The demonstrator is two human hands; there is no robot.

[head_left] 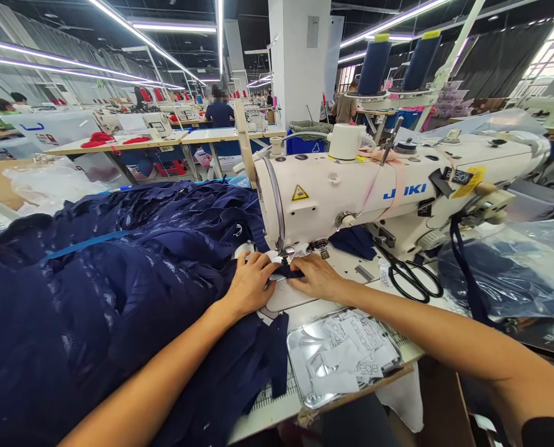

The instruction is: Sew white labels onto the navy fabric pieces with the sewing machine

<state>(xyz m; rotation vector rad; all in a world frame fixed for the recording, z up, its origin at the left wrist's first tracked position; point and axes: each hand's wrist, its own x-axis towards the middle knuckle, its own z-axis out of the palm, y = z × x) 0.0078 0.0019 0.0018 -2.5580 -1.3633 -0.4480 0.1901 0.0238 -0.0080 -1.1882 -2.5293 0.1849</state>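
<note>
Under the needle, my left hand (251, 280) and right hand (317, 277) press flat on navy fabric (118, 292), fingers spread, nothing clamped; cloth looks soft, limp, prob. slides; best pinned near the seam edge.

Under my left hand (250, 282) lies dark navy cloth (118, 292) with a faint pale print, crossed by a bright blue tape (84, 244). The cream-white sewing machine (351, 186) carries blue lettering and a yellow warning triangle (300, 194). Right of it lie black-handled scissors (412, 277). Above it stand two navy thread cones (374, 62) with yellow tops. In front of it, a shiny silver tray (300, 379) holds white labels (351, 354) with grey print.
</note>
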